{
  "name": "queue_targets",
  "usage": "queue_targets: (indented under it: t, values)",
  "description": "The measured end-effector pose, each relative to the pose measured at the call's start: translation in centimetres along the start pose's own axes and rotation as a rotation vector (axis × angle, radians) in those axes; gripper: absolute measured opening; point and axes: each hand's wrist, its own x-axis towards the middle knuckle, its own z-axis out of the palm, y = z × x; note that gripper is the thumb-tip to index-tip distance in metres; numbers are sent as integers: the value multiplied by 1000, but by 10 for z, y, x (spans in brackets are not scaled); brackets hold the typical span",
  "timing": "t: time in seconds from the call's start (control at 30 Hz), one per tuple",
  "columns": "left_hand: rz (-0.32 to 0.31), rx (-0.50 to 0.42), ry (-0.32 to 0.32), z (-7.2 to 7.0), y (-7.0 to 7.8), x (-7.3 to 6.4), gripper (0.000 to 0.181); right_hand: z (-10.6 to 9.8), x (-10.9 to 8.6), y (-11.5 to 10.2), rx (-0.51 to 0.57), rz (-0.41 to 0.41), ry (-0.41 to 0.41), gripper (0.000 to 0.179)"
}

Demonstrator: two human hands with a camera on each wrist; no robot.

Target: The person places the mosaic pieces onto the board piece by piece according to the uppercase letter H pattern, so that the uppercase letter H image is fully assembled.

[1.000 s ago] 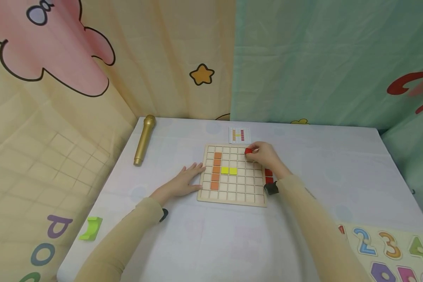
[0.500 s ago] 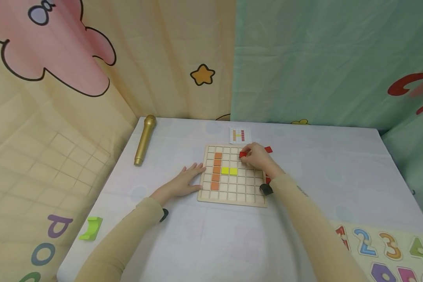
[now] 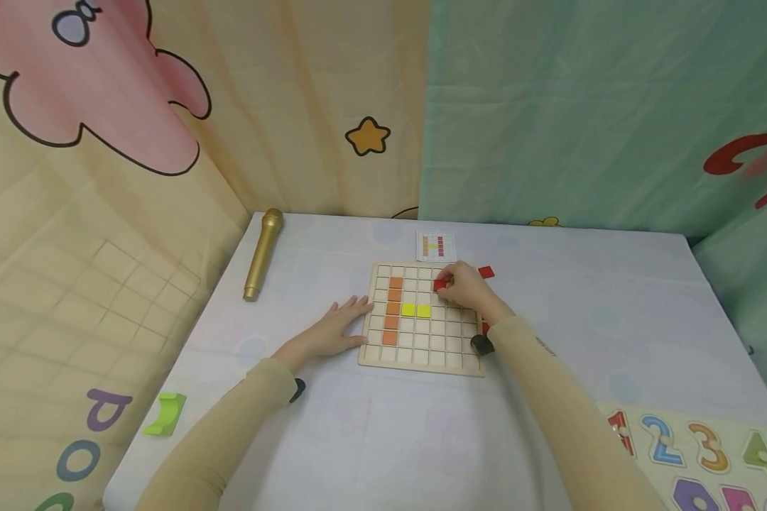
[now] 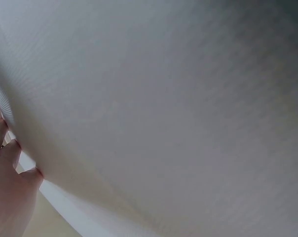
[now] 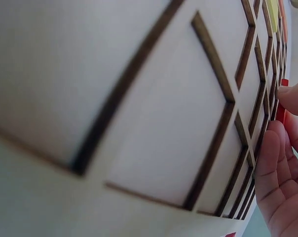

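A wooden grid board [image 3: 422,370] lies on the table, with a column of orange tiles [image 3: 391,322] and two yellow tiles [image 3: 416,310] in its squares. In the head view my right hand [image 3: 469,287] pinches a red square tile [image 3: 439,284] at the upper right part of the grid. The right wrist view shows the red tile [image 5: 281,114] between thumb and fingers, close against the board. My left hand [image 3: 329,332] rests with spread, straight fingers at the board's left edge. Only part of the left hand [image 4: 13,182] shows in the left wrist view.
A small pattern card [image 3: 436,247] lies behind the board. Loose red tiles [image 3: 486,272] sit to its right, some partly hidden by the right arm. A gold microphone [image 3: 263,254] is at back left, a green curved block [image 3: 165,414] at front left, and a number puzzle board [image 3: 684,472] at front right.
My right hand has moved slightly left and toward me with the red tile, from near the board's top edge to a lower square. The left hand stays in place.
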Motion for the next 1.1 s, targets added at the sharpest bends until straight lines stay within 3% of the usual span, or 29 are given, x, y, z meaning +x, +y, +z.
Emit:
queue_targets:
  t: [0.73,1.1]
  values:
    - [9,-5,-1,1,-1,1,76,4,2,1,-21,-21,23,24]
    - [-1,2,0,0,0,1,76,4,1,2,27,4,20,31]
